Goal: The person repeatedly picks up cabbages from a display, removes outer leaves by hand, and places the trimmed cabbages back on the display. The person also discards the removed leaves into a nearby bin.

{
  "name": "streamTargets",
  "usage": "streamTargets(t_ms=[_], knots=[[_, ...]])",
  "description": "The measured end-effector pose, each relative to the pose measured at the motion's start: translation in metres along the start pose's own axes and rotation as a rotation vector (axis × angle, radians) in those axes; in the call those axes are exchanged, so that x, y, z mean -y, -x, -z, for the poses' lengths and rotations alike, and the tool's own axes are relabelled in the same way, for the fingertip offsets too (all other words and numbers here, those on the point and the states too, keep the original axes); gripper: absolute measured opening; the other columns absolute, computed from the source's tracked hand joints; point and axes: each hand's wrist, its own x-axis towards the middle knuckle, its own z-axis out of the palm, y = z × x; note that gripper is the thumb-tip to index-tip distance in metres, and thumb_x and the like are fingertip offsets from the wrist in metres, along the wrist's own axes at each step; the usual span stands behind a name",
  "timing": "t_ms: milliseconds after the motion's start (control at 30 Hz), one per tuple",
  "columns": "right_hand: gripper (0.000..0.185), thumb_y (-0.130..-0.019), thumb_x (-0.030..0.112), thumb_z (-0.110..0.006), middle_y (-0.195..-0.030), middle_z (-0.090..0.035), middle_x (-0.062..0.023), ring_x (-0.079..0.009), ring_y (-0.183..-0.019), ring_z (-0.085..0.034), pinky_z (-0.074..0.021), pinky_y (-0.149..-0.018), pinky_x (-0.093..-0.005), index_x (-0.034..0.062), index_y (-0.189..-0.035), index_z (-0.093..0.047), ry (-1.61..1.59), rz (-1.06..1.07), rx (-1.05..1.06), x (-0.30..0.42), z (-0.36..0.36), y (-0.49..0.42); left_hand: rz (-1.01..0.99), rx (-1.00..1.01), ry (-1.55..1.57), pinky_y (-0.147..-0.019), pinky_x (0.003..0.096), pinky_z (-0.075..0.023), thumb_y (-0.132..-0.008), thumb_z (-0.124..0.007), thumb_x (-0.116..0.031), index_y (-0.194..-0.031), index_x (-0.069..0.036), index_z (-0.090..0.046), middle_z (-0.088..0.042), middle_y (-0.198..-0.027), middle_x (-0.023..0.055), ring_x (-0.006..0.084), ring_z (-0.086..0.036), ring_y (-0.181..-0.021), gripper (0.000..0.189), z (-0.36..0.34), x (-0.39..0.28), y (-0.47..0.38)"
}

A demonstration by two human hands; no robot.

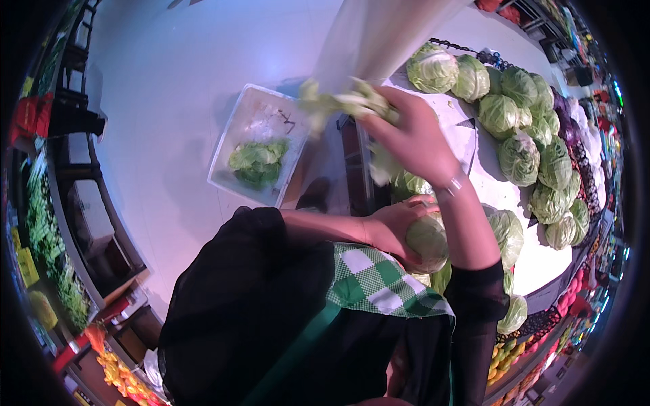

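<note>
My left hand (393, 231) curls around a round green cabbage (427, 242), held low beside the green-and-white checked cloth of the apron. Above it, my right hand (419, 134) is closed on torn cabbage leaves (363, 100), which stick out to the left and are motion-blurred. Another pale leaf (384, 162) hangs below the right hand; whether that hand holds it I cannot tell. Left of the hands, a white box (223, 137) stands on the floor with loose green leaves (259, 161) inside. More cabbages (508, 233) lie right of my right forearm.
Piled cabbages (519, 155) line the far side of the white display surface (487, 175). A pale column (370, 45) rises beyond my right hand. Vegetable shelves (48, 223) run along the left. A person's red and black clothing (71, 119) shows at upper left.
</note>
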Motion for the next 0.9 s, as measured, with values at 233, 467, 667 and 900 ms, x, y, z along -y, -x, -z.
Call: streamTargets(t_ms=[233, 467, 667, 900], knots=[[0.066, -0.082, 0.034, -0.074, -0.133, -0.053, -0.0181, -0.0236, -0.111, -0.058, -0.0473, -0.092, -0.0324, -0.0008, -0.133, -0.051, 0.006, 0.05, 0.025, 0.014, -0.065, -0.05, 0.098, 0.076, 0.335, -0.103, 0.0419, -0.0391, -0.057, -0.087, -0.036, -0.121, -0.006, -0.061, -0.058, -0.128, 0.0138, 0.0333, -0.045, -0.128, 0.076, -0.008, 0.014, 0.005], [0.048, -0.091, 0.024, -0.065, -0.142, -0.047, -0.0141, -0.0231, -0.123, -0.054, -0.0432, -0.101, -0.036, 0.0006, -0.132, -0.054, -0.115, 0.147, -0.243, -0.013, 0.035, 0.086, 0.191, 0.049, 0.286, -0.109, 0.0368, -0.0362, -0.057, -0.089, -0.023, -0.14, -0.007, -0.042, -0.048, -0.135, 0.0147, 0.0264, -0.046, -0.127, 0.097, -0.001, 0.004, -0.004], [0.04, -0.095, 0.021, -0.06, -0.129, -0.06, -0.0132, -0.0239, -0.117, -0.059, -0.0483, -0.095, -0.0366, -0.0001, -0.129, -0.056, -0.475, -0.215, -0.95, -0.06, 0.067, 0.246, 0.455, 0.003, 0.91, -0.106, 0.0374, -0.0419, -0.074, -0.08, -0.023, -0.143, -0.003, -0.039, -0.054, -0.131, 0.0109, 0.0236, -0.053, -0.121, 0.083, 0.015, 0.011, -0.03], [0.028, -0.095, 0.014, -0.06, -0.114, -0.066, -0.0075, -0.0156, -0.102, -0.064, -0.0508, -0.084, -0.0269, -0.0013, -0.119, -0.061, -0.824, -0.291, -1.005, -0.087, -0.012, 0.312, 0.339, 0.318, 1.785, -0.108, 0.0535, -0.0385, -0.089, -0.044, -0.065, -0.147, -0.008, -0.035, -0.046, -0.145, 0.0152, 0.0341, -0.048, -0.129, 0.082, 0.032, 0.062, -0.081]])
